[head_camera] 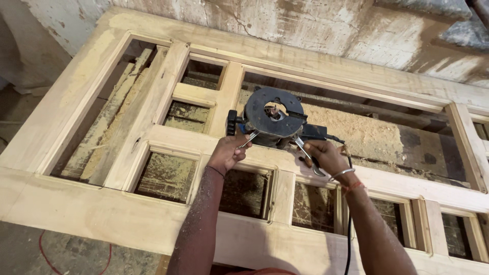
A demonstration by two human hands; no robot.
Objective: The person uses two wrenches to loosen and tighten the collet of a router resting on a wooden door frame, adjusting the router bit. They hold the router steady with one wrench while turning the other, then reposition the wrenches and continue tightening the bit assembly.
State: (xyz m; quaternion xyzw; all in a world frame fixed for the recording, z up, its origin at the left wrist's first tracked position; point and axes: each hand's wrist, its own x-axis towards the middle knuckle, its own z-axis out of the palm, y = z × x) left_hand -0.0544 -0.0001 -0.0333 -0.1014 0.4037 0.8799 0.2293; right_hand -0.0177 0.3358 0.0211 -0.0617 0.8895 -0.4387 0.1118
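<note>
A dark electric router (pixel 272 118) lies tipped on its side on a pale wooden door frame (pixel 102 203), its round black base plate facing up toward me. My left hand (pixel 228 150) grips a small metal wrench (pixel 248 139) set against the router's collet area. My right hand (pixel 324 155) holds a second metal wrench (pixel 307 156) against the same spot from the right. A metal bangle and a red thread sit on my right wrist. The router's black cord (pixel 349 229) hangs down past my right forearm.
The door frame has several open panel bays with sawdust and wooden planks (pixel 109 119) beneath. A rough plastered wall (pixel 305 25) runs along the far side. A red wire (pixel 48 257) lies on the dusty floor at the lower left.
</note>
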